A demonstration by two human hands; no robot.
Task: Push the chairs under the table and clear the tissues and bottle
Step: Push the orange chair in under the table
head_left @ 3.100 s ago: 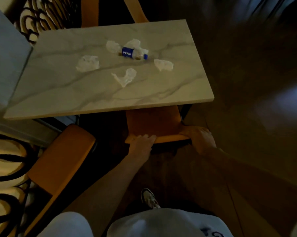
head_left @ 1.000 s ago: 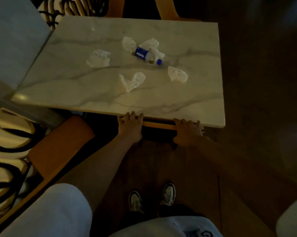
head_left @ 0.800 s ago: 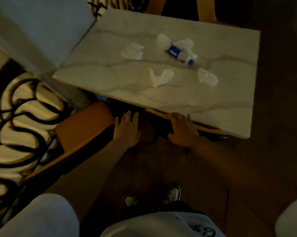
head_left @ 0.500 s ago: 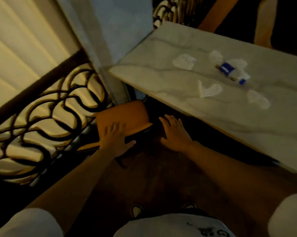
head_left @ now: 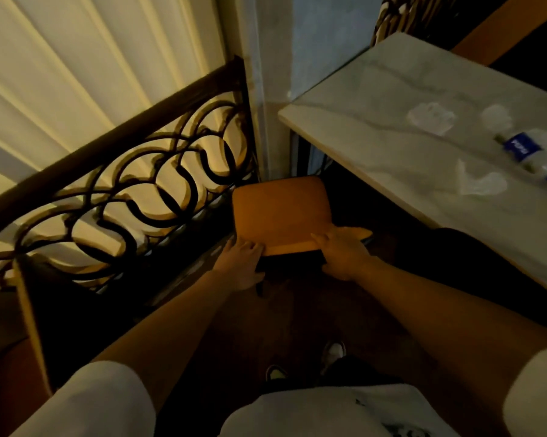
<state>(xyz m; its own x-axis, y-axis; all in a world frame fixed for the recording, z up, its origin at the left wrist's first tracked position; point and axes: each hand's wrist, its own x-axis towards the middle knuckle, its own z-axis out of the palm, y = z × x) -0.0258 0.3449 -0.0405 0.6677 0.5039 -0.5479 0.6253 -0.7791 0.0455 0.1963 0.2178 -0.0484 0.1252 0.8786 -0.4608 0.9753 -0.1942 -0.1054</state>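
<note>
Nearest the camera, two shoes (head_left: 303, 362) stand on the dark floor. Both forearms extend forward to the orange chair (head_left: 281, 212). The left hand (head_left: 242, 261) grips the near left corner of its backrest, fingers curled over the edge. The right hand (head_left: 343, 250) lies on the near right corner, fingers spread flat. The chair stands beside the marble table (head_left: 392, 159), not under it, close to the scrolled railing (head_left: 124, 187). Farther right on the tabletop lie crumpled tissues (head_left: 431, 118) and a bottle (head_left: 530, 154) on its side.
</note>
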